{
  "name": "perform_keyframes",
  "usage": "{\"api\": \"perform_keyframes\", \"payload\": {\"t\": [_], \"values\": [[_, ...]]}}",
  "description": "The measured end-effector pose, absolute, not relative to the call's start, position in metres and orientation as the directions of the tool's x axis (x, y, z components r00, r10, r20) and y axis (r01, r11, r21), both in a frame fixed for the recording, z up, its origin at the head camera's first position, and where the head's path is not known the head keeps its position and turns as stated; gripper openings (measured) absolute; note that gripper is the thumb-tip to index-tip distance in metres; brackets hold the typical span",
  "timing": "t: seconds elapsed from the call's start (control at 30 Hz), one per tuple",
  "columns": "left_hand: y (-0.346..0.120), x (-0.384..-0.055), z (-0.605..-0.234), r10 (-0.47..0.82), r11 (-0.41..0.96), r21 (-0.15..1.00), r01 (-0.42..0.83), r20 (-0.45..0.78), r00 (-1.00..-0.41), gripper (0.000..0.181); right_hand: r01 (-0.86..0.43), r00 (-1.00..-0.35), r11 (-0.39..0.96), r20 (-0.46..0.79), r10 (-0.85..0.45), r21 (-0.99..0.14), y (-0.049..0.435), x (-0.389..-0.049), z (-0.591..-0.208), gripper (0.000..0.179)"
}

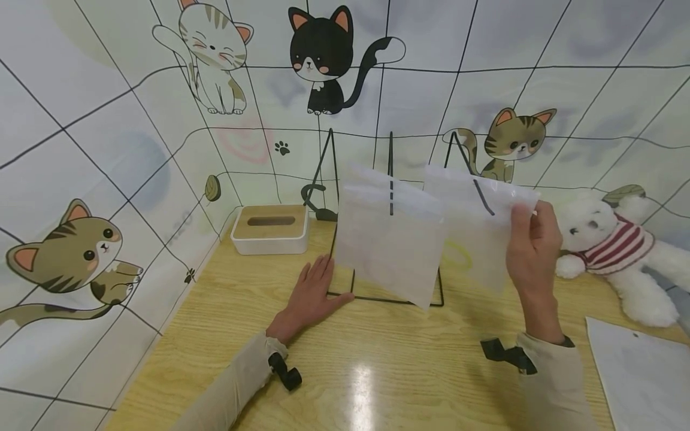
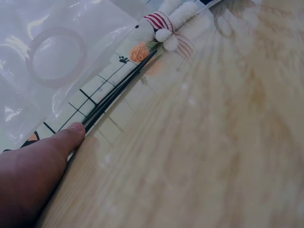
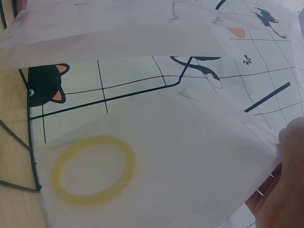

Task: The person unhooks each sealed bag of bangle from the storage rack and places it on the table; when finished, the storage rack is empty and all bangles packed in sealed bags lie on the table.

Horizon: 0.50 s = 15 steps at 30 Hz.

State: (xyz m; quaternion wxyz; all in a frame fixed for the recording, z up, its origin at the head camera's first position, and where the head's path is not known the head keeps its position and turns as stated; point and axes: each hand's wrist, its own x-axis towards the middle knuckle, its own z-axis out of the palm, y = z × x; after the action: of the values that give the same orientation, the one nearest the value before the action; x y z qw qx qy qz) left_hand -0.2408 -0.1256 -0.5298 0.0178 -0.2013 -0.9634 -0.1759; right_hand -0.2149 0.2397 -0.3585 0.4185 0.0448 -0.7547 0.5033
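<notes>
A black wire rack stands on the table with upright prongs. From its middle prong hangs a translucent plastic bag; in the left wrist view a pale pink ring shows through plastic. A second translucent bag hangs at the right prong, a yellow ring showing through it. My right hand pinches this bag's upper right corner between thumb and fingers. My left hand lies on the table by the rack's left front corner, fingers extended, the thumb along the base wire.
A white tissue box with a wooden lid stands at the back left. A white plush toy in a striped top lies to the right, with a white sheet nearer the front. Cat-patterned wall covering closes off the back.
</notes>
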Motion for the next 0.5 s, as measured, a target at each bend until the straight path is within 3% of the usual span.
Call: {"api": "perform_keyframes", "payload": {"t": [0.13,0.5], "values": [[-0.1255,-0.2413,-0.5300,0.382,0.856,0.334,0.396,0.109,-0.918,0.103,-0.465,-0.661,0.490,0.658,0.362,-0.737,0.2398,-0.2130,-0.3561,0.012],[-0.1259,-0.2399,-0.5293,0.383,0.854,0.335,0.398,0.113,-0.917,0.103,-0.485,-0.660,0.480,0.666,0.347,-0.731,0.2447,-0.2115,-0.3574,0.016]]}}
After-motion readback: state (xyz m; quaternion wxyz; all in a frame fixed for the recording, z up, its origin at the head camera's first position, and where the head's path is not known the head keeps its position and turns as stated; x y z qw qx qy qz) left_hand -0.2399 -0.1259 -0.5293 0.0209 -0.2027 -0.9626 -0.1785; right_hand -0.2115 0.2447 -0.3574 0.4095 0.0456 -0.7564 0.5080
